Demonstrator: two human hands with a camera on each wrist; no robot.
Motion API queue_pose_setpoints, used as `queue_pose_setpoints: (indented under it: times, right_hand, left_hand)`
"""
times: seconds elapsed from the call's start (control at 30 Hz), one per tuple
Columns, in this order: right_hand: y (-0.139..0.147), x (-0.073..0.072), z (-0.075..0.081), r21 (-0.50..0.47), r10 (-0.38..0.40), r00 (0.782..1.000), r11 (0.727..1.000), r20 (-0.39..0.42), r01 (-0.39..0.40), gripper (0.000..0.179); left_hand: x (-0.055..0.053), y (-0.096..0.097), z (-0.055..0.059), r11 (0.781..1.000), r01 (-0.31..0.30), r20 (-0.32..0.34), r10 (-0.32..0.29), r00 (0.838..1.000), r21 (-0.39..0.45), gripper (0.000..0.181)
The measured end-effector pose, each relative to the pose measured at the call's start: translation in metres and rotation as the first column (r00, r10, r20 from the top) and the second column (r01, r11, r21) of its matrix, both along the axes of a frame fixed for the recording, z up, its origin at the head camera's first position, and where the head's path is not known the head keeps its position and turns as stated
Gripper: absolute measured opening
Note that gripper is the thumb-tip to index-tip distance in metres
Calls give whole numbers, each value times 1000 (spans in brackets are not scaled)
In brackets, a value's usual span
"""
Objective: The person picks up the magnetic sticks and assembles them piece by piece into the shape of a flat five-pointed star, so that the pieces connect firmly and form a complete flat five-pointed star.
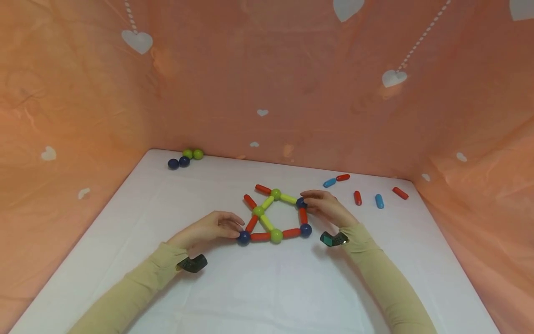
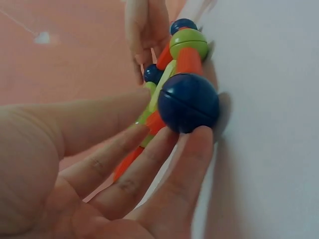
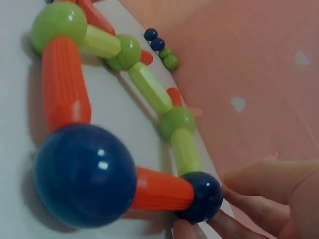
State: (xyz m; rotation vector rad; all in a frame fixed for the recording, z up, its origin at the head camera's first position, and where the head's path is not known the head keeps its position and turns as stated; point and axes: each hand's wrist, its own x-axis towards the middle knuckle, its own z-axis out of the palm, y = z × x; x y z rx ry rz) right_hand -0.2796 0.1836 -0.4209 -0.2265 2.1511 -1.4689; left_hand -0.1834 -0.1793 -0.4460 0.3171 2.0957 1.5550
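Note:
A flat frame of balls and ribbed rods lies on the white table, with green balls (image 1: 276, 235), dark blue balls (image 1: 306, 230), red rods (image 1: 291, 233) and yellow-green rods (image 1: 289, 199). My left hand (image 1: 212, 229) holds the dark blue ball (image 2: 189, 103) at the frame's near left corner, fingertips against its side. At the far right corner, another dark blue ball (image 3: 201, 197) is pinched by my right hand (image 1: 327, 206), with thumb and fingers on either side. Two red rods (image 1: 250, 201) stick out freely from green balls on the frame's far left.
Two dark blue balls (image 1: 178, 162) and two green balls (image 1: 193, 154) sit at the back left of the table (image 1: 233, 287). Loose red rods (image 1: 358, 198) and blue rods (image 1: 379, 201) lie at the back right. A pinkish-orange cloth (image 1: 267, 83) with hearts rises behind and at both sides.

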Motion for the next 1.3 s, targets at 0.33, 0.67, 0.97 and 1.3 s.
queue_pose_setpoints:
  times: [0.33, 0.67, 0.97, 1.3]
  right_hand:
    - [-3, -1, -4, 78, -8, 999, 997, -50, 12, 43]
    - [0, -3, -10, 41, -23, 997, 999, -75, 26, 44]
    - [1, -5, -12, 47, -29, 997, 998, -65, 33, 43]
    - [2, -6, -16, 32, -34, 998, 999, -49, 36, 41]
  left_hand:
    - [-14, -38, 22, 995, -96, -35, 98, 995, 37, 53]
    - [-60, -109, 44, 877, -480, -403, 445, 800, 15, 59]
    - [-91, -148, 34, 816, -577, -436, 508, 743, -32, 66]
    - [-107, -158, 21, 831, -556, -351, 522, 777, 5, 76]
